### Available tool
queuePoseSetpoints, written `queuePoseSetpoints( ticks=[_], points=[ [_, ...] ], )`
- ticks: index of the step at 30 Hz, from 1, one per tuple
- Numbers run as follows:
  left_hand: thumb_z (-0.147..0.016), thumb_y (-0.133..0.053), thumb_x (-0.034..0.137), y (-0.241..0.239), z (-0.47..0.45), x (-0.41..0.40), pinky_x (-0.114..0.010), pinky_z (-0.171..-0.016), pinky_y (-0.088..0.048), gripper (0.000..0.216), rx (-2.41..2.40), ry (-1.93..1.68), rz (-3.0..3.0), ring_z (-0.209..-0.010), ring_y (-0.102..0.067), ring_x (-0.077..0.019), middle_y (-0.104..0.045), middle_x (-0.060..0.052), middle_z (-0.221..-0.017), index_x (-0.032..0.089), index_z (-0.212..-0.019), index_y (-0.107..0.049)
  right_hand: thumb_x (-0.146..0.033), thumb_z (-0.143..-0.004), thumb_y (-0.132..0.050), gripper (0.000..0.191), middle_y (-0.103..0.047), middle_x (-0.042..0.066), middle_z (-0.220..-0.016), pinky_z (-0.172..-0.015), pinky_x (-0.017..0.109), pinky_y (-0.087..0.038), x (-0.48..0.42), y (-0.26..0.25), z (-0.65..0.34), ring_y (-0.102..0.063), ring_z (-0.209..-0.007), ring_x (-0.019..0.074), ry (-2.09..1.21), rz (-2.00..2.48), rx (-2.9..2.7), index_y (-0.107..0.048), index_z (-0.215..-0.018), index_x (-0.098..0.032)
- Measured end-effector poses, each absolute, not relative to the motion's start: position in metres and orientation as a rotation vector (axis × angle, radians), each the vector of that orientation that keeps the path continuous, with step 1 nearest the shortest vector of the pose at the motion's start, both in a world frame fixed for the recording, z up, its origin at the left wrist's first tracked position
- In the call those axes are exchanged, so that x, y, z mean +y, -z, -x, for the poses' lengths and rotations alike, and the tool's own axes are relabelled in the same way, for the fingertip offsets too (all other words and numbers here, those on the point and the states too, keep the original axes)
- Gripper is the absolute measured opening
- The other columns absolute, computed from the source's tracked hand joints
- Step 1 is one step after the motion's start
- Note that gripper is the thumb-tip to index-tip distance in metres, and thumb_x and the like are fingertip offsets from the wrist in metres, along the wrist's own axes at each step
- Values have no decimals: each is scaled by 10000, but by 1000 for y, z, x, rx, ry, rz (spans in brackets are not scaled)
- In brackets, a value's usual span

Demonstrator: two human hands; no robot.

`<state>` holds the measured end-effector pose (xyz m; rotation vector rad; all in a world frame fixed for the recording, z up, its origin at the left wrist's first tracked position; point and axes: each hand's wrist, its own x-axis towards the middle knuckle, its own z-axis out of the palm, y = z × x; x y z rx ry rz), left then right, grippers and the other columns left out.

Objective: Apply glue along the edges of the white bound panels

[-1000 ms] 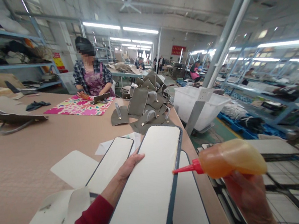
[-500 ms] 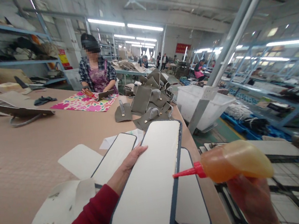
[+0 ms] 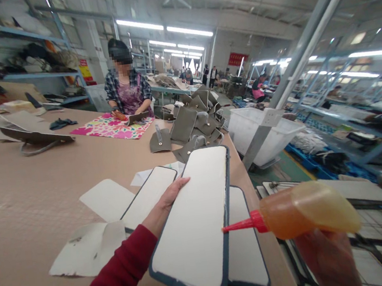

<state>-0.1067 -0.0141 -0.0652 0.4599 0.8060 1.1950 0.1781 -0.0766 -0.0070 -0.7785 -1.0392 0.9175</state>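
My left hand grips the left edge of a long white panel with a dark blue rim, thumb on its face. The panel is tilted above the table. My right hand is closed around a squeeze bottle of amber liquid, lying sideways. The bottle's red nozzle points left, its tip at the panel's right edge. A shiny line, which looks wet, runs along the upper part of that edge. Under the panel lies another blue-rimmed panel, and a further one rests to the left.
White scraps lie left on the brown table. A heap of grey-green pieces with straps stands at the far edge. Across the table a person works on a flowered cloth. A white bin and a metal post stand right.
The panel has swung so its lower end shows more fully. The nozzle tip sits lower along the right edge, nearer the bottom end. The whole view has shifted slightly.
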Motion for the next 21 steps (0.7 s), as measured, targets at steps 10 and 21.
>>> queuePoseSetpoints(
  ticks=[10, 21],
  points=[
    [-833, -534, 195, 67, 107, -7, -287, -491, -539, 376, 847, -1163, -339, -517, -667, -216, -724, -117, -710, 64, -1184, -571, -387, -523, -834, 336, -692, 51, -680, -598, 350, -575, -81, 15, -184, -657, -605, 216, -910, 819, -1061, -710, -795, -236],
    [-820, -555, 170, 58, 109, -7, -273, -464, -518, 426, 851, -1200, -252, -496, -659, -201, -740, -104, -797, 82, -1237, -541, -386, -532, -834, 372, -701, 54, -715, -594, 303, -564, -84, 17, -185, -662, -630, 206, -880, 835, -1073, -709, -848, -233]
  ],
)
